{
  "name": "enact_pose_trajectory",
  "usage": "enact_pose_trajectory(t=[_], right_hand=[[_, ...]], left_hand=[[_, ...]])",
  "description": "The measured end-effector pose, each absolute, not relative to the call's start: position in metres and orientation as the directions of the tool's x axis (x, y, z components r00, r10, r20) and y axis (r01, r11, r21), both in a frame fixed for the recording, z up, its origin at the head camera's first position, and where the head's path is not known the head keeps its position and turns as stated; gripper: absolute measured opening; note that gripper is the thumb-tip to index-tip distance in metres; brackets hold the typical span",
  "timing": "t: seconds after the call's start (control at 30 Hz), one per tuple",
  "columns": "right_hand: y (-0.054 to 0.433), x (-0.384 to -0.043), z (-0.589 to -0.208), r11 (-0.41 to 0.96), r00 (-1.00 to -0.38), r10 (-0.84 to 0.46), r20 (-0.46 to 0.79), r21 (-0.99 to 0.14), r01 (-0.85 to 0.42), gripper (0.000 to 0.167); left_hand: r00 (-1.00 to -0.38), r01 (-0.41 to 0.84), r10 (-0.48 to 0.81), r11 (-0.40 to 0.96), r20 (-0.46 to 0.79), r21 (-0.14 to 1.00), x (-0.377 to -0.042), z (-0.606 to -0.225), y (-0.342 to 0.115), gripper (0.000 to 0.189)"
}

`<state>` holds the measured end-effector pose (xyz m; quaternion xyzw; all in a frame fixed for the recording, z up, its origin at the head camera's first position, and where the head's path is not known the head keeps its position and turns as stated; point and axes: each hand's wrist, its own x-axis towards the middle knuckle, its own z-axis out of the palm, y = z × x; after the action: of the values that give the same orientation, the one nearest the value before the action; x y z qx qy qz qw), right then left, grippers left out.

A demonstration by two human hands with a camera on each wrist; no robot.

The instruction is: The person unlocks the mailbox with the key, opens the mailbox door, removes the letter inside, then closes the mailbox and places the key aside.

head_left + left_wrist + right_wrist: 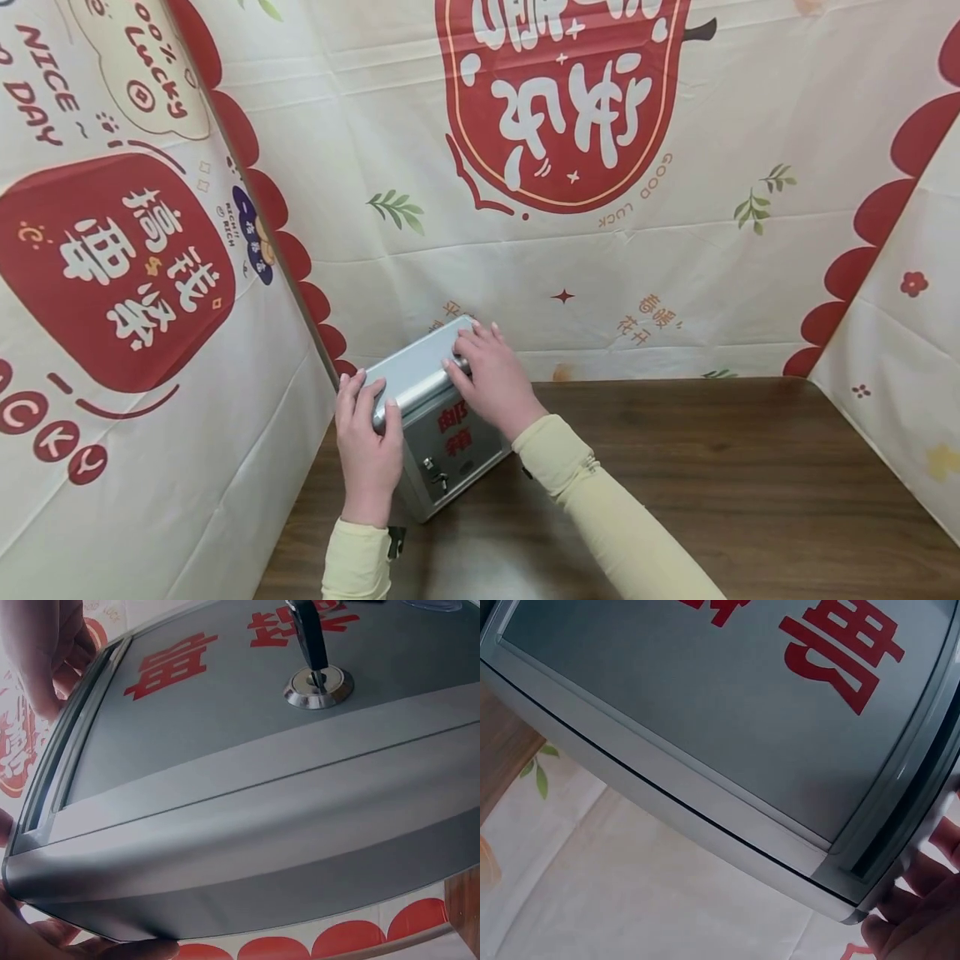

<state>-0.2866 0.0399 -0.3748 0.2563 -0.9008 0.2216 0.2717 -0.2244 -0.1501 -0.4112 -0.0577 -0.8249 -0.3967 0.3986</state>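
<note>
Surroundings: pale printed cloth walls you in on three sides: back cloth [525,258], left cloth [262,425], right cloth [915,350], with red scalloped trim at the corners. Brown wood-grain table [675,467] below, bare across its right part. Your own forearms in pale yellow sleeves [611,517] cross the near side; your right hand covers part of the box front.

Container: grey metal box [427,429], on the table left of centre, near the back cloth, set askew to it. Front panel [187,724] closed, marked with red characters [171,664]; key [311,637] sits in the round lock [319,688]. Contents hidden from you. Dark groove [904,817] runs beside the panel, under the top.

Hands: your left hand [371,446] grips the top's left end; your right hand [491,379] grips the right end, fingers over the top.
</note>
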Motion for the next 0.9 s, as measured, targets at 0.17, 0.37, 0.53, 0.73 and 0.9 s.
enact_pose_trajectory(t=[0.17,0.37,0.53,0.73,0.9], right_hand=[[0.053,-0.285,-0.373,0.751,-0.707,-0.314,0.634,-0.290,-0.593,0.018],[0.075,-0.281,-0.371,0.732,-0.682,-0.311,0.662,-0.291,-0.616,0.013],[0.100,-0.274,-0.374,0.724,-0.676,-0.301,0.673,-0.300,-0.621,0.012],[0.129,-0.265,-0.377,0.746,-0.663,-0.273,0.697,-0.283,-0.604,0.014],[0.146,-0.258,-0.379,0.782,-0.653,-0.239,0.719,-0.256,-0.568,0.016]], left_hand=[[-0.686,0.451,-0.184,0.652,0.704,0.610,-0.228,-0.411,-0.146,0.029],[-0.691,0.503,-0.115,0.633,0.714,0.589,-0.232,-0.411,-0.137,0.029],[-0.701,0.542,-0.044,0.616,0.712,0.572,-0.232,-0.412,-0.122,0.028],[-0.690,0.608,0.031,0.566,0.723,0.556,-0.239,-0.412,-0.102,0.027],[-0.675,0.658,0.095,0.528,0.732,0.537,-0.245,-0.412,-0.088,0.027]])
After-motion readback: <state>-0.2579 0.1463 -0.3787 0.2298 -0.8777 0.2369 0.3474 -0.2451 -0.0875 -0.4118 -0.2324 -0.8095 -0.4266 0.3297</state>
